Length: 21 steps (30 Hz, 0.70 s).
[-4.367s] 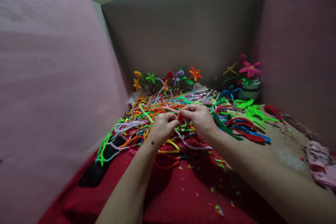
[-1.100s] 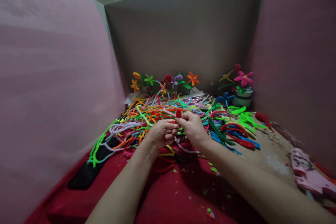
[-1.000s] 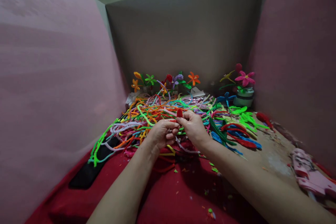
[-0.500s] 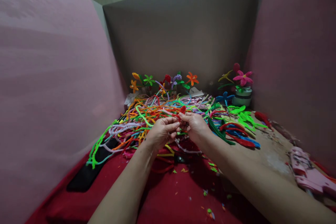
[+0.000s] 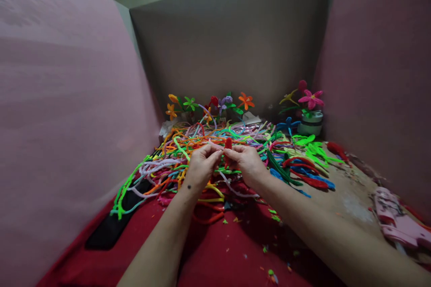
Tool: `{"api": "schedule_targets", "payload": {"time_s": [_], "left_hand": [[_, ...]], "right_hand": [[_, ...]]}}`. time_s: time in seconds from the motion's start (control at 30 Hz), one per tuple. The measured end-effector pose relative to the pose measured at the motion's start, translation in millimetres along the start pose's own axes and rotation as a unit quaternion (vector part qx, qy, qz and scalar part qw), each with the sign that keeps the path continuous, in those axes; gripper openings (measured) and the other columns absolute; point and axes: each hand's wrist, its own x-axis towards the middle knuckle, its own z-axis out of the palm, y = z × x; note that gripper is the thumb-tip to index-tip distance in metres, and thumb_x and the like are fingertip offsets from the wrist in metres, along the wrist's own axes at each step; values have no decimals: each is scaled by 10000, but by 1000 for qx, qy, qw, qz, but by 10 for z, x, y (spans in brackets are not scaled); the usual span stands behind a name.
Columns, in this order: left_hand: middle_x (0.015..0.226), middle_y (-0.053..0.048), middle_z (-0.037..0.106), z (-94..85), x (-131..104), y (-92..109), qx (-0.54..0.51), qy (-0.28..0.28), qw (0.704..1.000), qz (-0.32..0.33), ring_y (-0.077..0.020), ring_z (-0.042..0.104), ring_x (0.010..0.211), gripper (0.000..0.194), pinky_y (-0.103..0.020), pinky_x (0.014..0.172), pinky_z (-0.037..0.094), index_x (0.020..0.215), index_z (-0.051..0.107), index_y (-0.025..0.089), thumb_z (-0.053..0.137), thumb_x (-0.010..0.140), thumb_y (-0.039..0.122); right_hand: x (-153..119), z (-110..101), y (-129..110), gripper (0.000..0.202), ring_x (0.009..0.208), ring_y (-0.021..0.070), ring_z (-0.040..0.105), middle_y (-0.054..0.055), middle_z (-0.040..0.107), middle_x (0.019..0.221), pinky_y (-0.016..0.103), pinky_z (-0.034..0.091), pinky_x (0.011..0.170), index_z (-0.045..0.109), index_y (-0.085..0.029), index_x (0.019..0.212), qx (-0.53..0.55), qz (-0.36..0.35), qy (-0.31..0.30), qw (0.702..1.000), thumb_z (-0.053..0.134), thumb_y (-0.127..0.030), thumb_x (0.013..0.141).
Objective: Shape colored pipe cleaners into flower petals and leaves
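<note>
A short red fuzzy piece [image 5: 228, 144] stands upright between my two hands, above a heap of coloured pipe cleaners [image 5: 168, 161]. My right hand [image 5: 247, 161] pinches it between thumb and fingers. My left hand [image 5: 203, 166] is closed just left of it, thumb against the fingers, and its fingertips nearly meet those of my right hand. Whatever lies between the left fingertips is too small to make out.
Fuzzy flowers [image 5: 247, 101] stand behind the heap, and a pink one rises from a white pot [image 5: 310, 124]. A black flat object [image 5: 107, 228] rests at left on red cloth [image 5: 215, 255]. A pink tool [image 5: 397, 224] lies at right.
The red piece has moved slightly left and now stands more upright. My left hand has turned and shifted slightly, with its thumb and fingers closer together. My right hand has shifted a little left.
</note>
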Motion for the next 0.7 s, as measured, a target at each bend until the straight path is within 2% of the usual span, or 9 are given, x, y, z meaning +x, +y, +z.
{"api": "schedule_targets", "payload": {"time_s": [0.13,0.3,0.47,0.63,0.7], "left_hand": [[486,52,489,9,-24,15,21,39,999,-6,-46,378,379,167,-169,377,282,674,559,140,590,702,303],[474,53,470,-18,-30,42,41,29,999,-9,-49,381,382,172,-172,379,286,650,557,138,587,701,300],[465,49,471,-40,-25,43,51,-21,998,-26,-52,375,386,189,-177,384,282,652,570,137,611,686,317],[704,-10,606,-32,-11,0,3,-53,998,-24,-93,501,555,269,-187,458,359,802,632,141,645,657,366],[683,-11,600,-17,-8,-36,-18,-61,997,-49,-88,492,542,279,-191,463,358,785,634,130,671,630,358]], "right_hand": [[-22,10,-26,185,494,91,478,3,583,582,237,362,503,625,-131,639,75,9,-55,996,671,-300,580],[-10,-8,-92,133,484,92,476,-7,572,550,228,355,473,633,-130,625,82,17,-32,996,671,-239,558],[38,-43,-75,139,424,78,439,-20,530,479,217,313,423,602,-133,565,78,5,-40,996,661,-256,592],[44,-37,-46,149,405,72,429,-34,504,443,216,304,420,575,-136,531,83,8,-3,996,679,-238,562],[35,-32,-50,143,414,75,438,-31,514,454,220,326,437,588,-133,555,95,7,-11,995,682,-241,563]]}}
